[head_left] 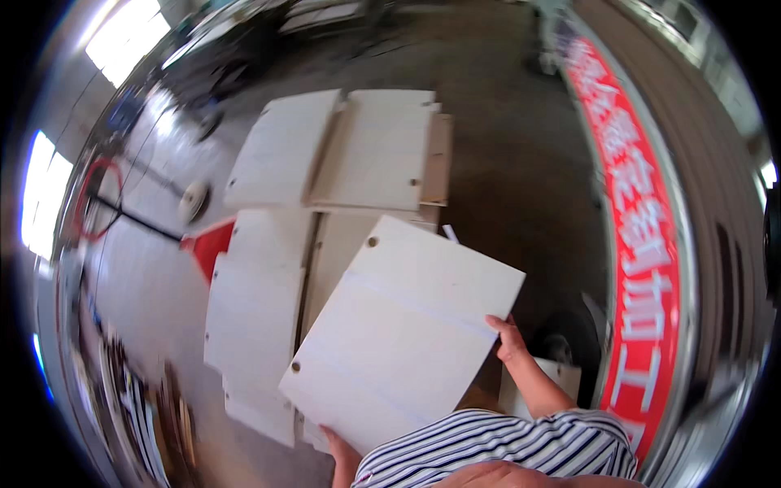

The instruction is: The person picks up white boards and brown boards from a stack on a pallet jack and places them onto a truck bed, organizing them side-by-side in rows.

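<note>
Pale flat panel (403,337) held tilted above stacks of similar panels (325,203). Right hand (508,337) pinches right edge, thumb on top; left hand (342,455) grips lower edge, fingers hidden beneath. Likely stiff, smooth, moderately heavy, corners chip-prone; 2 opposite edges suit best. Floor (504,163) open at right; red banner (643,244) bounds it.

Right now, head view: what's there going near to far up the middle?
striped shirt → held white panel → stacked white boards → dark bare floor
</note>
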`<state>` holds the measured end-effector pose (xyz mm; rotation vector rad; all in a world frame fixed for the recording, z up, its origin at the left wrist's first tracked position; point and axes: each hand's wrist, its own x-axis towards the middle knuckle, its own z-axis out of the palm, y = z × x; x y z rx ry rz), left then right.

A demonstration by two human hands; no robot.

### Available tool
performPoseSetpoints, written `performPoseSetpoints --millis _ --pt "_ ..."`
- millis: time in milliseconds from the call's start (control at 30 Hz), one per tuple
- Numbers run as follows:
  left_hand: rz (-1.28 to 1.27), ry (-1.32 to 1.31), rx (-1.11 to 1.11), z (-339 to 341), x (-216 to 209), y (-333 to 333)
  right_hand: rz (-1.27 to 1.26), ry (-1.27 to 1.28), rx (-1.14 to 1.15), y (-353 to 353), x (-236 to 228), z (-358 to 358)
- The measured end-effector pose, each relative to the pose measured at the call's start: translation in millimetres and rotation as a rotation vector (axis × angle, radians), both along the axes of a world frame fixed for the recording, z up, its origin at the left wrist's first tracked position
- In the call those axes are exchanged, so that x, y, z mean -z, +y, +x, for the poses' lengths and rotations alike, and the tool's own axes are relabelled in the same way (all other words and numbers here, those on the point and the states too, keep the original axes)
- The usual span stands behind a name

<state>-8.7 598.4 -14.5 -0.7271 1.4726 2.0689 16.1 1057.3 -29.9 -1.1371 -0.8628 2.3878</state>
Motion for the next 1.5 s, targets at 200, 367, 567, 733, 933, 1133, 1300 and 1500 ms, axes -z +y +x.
performPoseSetpoints --millis 200,367,567,733,933,1133,1300,1500 --pt "-0.314 0.038 0.069 54.1 -30.7 -99.3 -0.071 0.16 -0.027 -104.3 -100.0 125.5" --pt "-0.212 0.236 0.276 62.7 -69.2 -102.5 0.119 0.375 0.134 -185.9 -206.8 244.9" --pt "-0.006 0.44 0.547 90.9 -140.4 -77.6 0.471 0.419 0.309 -264.5 -334.6 403.0" --pt "0.284 0.522 0.793 157.5 -192.6 -38.0 0.68 0.351 0.576 -329.0 -407.6 546.3" --pt "0.564 0.327 1.071 298.1 -262.3 4.0 0.8 0.291 0.89 -391.0 -425.0 733.2" --pt "0.497 0.242 1.372 461.4 -332.5 17.3 0.729 0.183 1.25 -458.8 -417.2 916.4" --pt "0.489 0.197 1.572 572.9 -401.3 1.4 0.449 0.23 1.499 -525.2 -364.2 1050.4" --pt "0.541 -0.053 1.815 653.4 -429.9 17.3 0.336 0.22 1.706 -630.6 -363.7 1067.7"
